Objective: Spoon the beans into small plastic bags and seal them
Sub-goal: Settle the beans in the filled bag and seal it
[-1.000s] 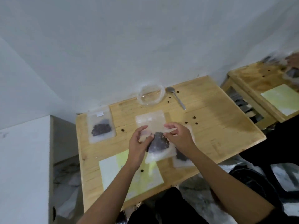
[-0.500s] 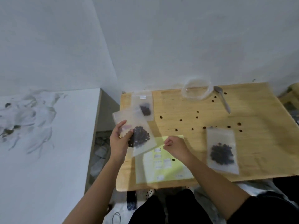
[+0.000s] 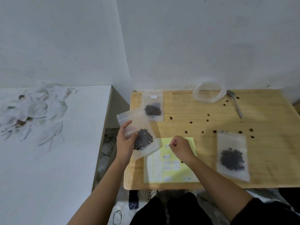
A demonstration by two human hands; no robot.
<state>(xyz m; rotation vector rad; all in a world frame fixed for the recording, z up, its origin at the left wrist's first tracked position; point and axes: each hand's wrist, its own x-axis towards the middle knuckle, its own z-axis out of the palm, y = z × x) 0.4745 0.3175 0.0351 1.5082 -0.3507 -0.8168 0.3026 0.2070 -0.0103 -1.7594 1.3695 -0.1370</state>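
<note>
Left hand (image 3: 125, 140) around bean bag (image 3: 139, 135), tilted.

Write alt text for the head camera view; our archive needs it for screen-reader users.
A person's left hand holds a small plastic bag of dark beans over a wooden table while the right hand pinches at a yellow label sheet. Two more filled bags, scattered beans, a spoon and an empty clear bowl lie there.
</note>
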